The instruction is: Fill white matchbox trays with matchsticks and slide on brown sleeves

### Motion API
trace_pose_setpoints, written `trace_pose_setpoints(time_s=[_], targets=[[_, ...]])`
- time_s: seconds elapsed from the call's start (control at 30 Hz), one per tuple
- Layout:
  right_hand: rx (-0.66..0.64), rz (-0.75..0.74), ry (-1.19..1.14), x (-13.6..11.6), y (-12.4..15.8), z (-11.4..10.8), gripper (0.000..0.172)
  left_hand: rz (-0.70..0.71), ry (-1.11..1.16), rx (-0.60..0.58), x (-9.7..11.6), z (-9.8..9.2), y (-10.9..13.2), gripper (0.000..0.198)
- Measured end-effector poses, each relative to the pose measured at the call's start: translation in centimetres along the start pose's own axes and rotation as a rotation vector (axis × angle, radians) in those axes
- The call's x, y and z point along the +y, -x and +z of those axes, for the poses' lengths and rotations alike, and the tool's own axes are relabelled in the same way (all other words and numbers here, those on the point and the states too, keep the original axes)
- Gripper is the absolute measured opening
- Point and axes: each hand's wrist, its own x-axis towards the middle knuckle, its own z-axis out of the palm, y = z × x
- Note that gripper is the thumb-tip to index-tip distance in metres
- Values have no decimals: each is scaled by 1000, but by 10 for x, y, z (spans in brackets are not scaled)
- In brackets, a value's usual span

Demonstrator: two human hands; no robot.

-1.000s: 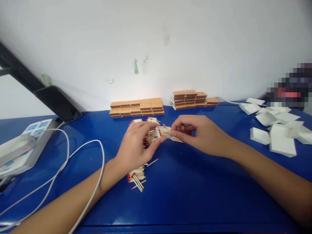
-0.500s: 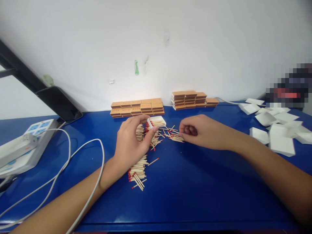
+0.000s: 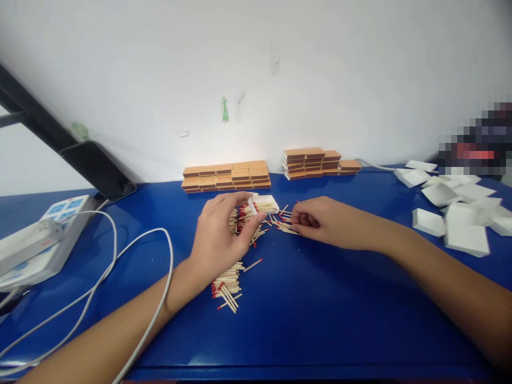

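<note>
My left hand (image 3: 224, 229) grips a small white matchbox tray (image 3: 273, 208) between thumb and fingers, with red-tipped matches (image 3: 262, 204) lying inside. It hovers above a heap of loose matches (image 3: 228, 280), part of which the hand covers. To the right, my right hand (image 3: 314, 218) has its fingers curled and pressed together at a smaller spread of matches (image 3: 285, 228). Its fingertips touch that spread; whether a match is pinched there is hard to see. A single match (image 3: 253, 264) lies apart on the blue table.
Stacked matchboxes (image 3: 226, 177) line the wall, with a second stack (image 3: 306, 164) to their right. White empty trays (image 3: 466, 234) pile up at the far right. On the left are a power strip (image 3: 60, 240), a looping white cable (image 3: 170, 256) and a dark phone (image 3: 98, 170).
My left hand and the tray have shifted slightly right and down. My right hand has moved a little left and lower, onto the small spread of matches.
</note>
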Motion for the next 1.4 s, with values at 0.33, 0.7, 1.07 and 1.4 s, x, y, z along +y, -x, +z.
trace_pose_setpoints(time_s=[0.33,0.7,1.07,1.4], targets=[[102,-6,-26,0,3,-11,22,1,-2,-37,-1,1,1,32],[153,-12,-340,-20,1,-3,28,44,15,-74,1,2,2,32],[307,-27,-409,-26,0,3,28,88,39,-110,1,2,2,30],[318,-72,-366,-31,2,5,26,106,52,-132,-1,4,4,31]])
